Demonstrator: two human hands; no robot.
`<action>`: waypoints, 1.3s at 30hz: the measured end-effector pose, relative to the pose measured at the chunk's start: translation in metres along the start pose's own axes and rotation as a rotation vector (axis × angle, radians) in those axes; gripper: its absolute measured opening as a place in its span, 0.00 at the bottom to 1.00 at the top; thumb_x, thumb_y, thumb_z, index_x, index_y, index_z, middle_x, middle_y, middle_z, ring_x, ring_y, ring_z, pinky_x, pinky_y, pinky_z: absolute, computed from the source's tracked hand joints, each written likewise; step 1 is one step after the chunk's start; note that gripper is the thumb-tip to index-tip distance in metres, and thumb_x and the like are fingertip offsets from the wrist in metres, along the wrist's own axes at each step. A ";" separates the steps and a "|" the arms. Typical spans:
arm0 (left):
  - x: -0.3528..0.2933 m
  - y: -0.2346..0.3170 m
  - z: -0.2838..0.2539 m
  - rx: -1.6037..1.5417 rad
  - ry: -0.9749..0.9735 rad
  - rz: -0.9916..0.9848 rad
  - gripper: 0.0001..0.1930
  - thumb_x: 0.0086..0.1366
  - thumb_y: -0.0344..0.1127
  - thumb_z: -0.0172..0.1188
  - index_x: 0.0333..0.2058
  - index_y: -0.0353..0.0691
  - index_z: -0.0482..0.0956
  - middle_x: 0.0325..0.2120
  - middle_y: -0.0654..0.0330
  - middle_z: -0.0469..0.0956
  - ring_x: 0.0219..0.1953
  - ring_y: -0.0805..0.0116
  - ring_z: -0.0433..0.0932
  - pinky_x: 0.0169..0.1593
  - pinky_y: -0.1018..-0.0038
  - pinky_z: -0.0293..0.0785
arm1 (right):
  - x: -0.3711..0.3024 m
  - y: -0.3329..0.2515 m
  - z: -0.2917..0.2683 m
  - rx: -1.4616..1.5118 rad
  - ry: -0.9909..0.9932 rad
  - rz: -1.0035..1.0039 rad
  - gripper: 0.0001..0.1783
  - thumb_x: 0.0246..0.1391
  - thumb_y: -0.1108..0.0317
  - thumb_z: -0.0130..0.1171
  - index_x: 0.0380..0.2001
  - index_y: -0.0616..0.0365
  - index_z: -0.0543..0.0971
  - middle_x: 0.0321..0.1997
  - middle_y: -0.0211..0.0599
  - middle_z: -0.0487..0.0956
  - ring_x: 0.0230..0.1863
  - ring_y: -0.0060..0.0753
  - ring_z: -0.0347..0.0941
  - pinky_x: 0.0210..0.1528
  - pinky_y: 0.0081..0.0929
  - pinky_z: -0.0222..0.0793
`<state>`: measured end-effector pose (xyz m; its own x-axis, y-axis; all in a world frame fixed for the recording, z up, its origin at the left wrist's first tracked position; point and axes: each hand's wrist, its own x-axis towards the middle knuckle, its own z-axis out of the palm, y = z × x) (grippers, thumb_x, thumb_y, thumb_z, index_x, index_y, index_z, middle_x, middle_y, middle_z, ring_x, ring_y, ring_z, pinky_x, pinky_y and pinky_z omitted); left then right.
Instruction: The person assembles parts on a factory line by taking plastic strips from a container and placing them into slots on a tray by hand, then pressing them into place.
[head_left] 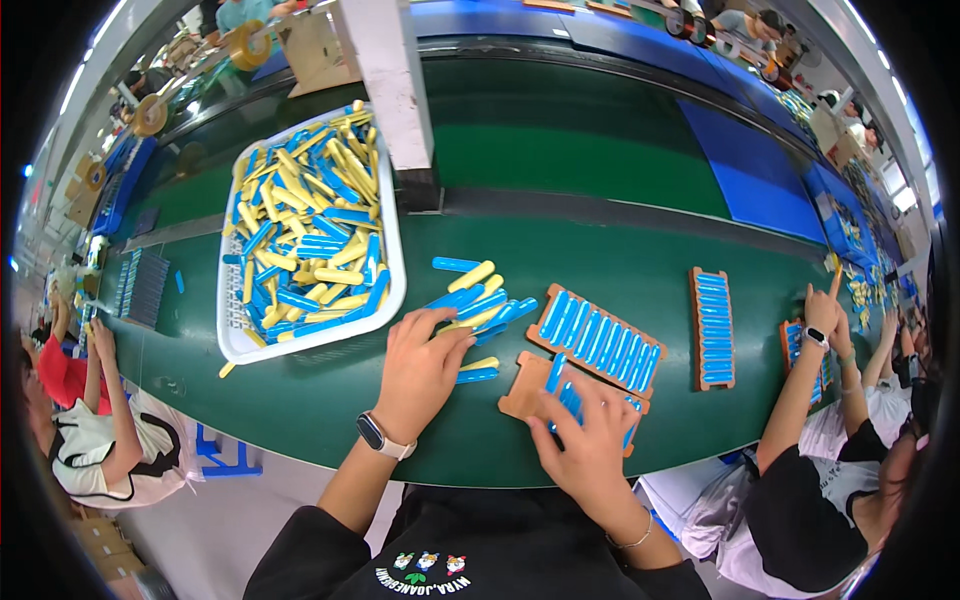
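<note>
My left hand (420, 370) curls its fingers onto a small heap of long, rounded blue and yellow plastic pieces (490, 305); its fingertips are partly hidden among them. My right hand (592, 440) has its fingers apart over a nearer orange tray (520, 385), touching or just above the blue pieces (556, 372) standing in it. The hand covers part of that row. Directly behind lies a second orange tray (548, 325), filled with a row of blue pieces. Two pieces, one yellow and one blue (478, 376), lie just right of my left wrist.
A white basket (395, 270) heaped with blue and yellow pieces stands at the left, beside a pale post (390, 90). Another filled orange tray (713, 330) sits to the right on the green table (600, 230). Co-workers sit on both sides; one person's hands (820, 315) are near a further tray.
</note>
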<state>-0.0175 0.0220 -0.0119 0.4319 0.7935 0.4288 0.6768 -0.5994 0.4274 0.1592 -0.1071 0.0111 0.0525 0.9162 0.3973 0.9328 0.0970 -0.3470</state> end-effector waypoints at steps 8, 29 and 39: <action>-0.003 0.016 -0.022 -0.682 -0.261 -0.222 0.07 0.61 0.31 0.59 0.32 0.31 0.78 0.26 0.55 0.76 0.28 0.65 0.74 0.33 0.73 0.68 | 0.055 0.008 -0.003 0.832 -0.277 0.279 0.22 0.47 0.74 0.65 0.47 0.61 0.76 0.45 0.40 0.76 0.40 0.31 0.74 0.42 0.24 0.69; -0.019 0.042 0.000 -0.778 -0.334 -0.542 0.15 0.60 0.33 0.63 0.45 0.35 0.77 0.15 0.66 0.69 0.17 0.81 0.63 0.21 0.81 0.58 | -0.013 -0.003 0.014 -0.055 -0.031 -0.124 0.08 0.43 0.66 0.66 0.29 0.53 0.80 0.41 0.24 0.80 0.46 0.29 0.71 0.43 0.36 0.50; -0.007 0.054 0.003 -0.498 -0.483 -0.457 0.24 0.58 0.35 0.64 0.51 0.35 0.69 0.13 0.58 0.70 0.14 0.69 0.69 0.21 0.72 0.64 | -0.003 0.020 0.002 -0.021 0.008 0.014 0.10 0.43 0.63 0.66 0.31 0.51 0.81 0.44 0.26 0.78 0.48 0.33 0.68 0.47 0.39 0.48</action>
<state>0.0183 -0.0155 0.0058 0.4634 0.8602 -0.2130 0.5534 -0.0932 0.8277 0.1771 -0.1071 0.0009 0.0686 0.9144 0.3989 0.9392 0.0756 -0.3349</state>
